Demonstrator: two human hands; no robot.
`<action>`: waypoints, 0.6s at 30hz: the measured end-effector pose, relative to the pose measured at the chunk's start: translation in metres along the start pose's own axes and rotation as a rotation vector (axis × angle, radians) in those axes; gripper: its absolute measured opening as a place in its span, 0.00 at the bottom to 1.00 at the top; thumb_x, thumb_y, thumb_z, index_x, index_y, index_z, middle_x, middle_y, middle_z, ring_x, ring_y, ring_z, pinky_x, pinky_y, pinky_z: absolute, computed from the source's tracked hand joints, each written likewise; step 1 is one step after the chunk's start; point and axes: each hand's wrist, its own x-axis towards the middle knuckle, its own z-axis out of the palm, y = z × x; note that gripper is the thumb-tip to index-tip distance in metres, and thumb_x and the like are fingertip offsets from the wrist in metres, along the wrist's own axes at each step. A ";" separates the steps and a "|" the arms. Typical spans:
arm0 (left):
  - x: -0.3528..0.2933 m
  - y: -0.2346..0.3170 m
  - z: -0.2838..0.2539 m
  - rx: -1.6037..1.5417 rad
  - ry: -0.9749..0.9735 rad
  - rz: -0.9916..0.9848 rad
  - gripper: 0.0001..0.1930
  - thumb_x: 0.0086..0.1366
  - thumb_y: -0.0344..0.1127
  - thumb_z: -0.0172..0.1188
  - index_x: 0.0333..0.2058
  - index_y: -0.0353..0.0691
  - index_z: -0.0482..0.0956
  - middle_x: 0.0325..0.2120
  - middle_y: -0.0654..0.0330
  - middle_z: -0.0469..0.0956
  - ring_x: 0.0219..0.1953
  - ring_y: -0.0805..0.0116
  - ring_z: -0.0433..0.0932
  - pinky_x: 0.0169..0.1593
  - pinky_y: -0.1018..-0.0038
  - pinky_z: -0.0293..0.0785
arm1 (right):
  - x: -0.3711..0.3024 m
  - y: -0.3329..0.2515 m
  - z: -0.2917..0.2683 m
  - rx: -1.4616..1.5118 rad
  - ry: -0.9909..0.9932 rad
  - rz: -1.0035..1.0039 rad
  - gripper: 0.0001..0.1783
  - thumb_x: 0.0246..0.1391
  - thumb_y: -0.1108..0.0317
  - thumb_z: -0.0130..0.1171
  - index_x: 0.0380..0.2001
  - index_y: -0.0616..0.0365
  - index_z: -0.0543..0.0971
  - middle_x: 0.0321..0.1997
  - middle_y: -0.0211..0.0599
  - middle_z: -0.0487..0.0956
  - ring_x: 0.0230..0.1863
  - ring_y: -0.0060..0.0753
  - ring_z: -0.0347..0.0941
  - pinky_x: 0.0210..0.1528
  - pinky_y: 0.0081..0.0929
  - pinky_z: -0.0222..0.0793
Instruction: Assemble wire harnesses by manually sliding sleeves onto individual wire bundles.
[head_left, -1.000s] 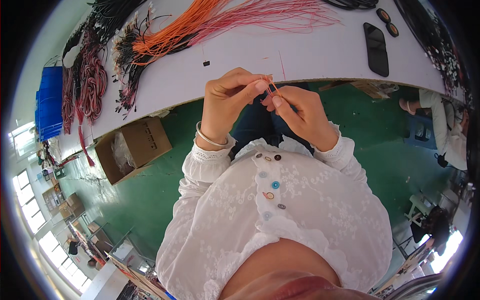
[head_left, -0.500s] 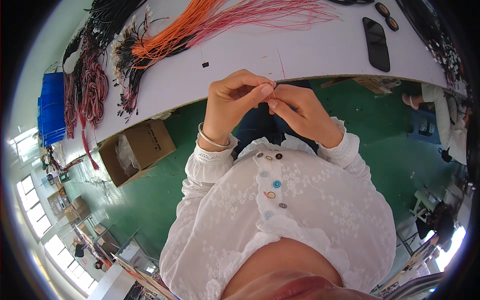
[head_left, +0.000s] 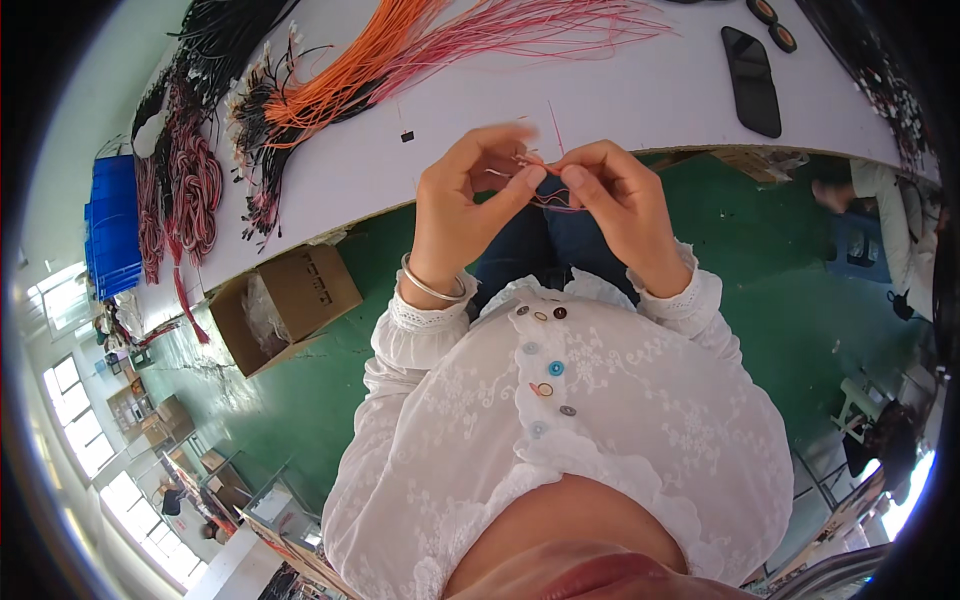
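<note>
Close to the table's front edge, my left hand pinches thin reddish wires between thumb and fingers, one upper finger lifted and blurred. Small pale ends show by those fingertips. On the other side my right hand grips the same wires, its thumb pressed to the curled fingers. The hands nearly touch, and the wires sag in a loose loop just below them. Exactly how the strands cross at the fingertips is too small to tell. A single red wire lies on the table just beyond.
Bundles of orange wires and pink wires spread over the white table. A small black connector lies left of my hands; a phone lies right. Below stand a cardboard box and a blue stool near another person.
My hands have shifted slightly, and the left upper finger has lifted. The right fingers have drawn closer to the left thumb. A loop of wire now shows below the hands.
</note>
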 end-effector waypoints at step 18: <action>0.036 0.020 0.024 0.510 -0.322 0.259 0.06 0.63 0.21 0.65 0.39 0.32 0.86 0.29 0.57 0.85 0.31 0.71 0.84 0.36 0.79 0.79 | -0.008 0.000 -0.042 0.112 0.072 0.111 0.08 0.66 0.70 0.60 0.42 0.65 0.81 0.34 0.26 0.80 0.33 0.12 0.71 0.37 0.15 0.69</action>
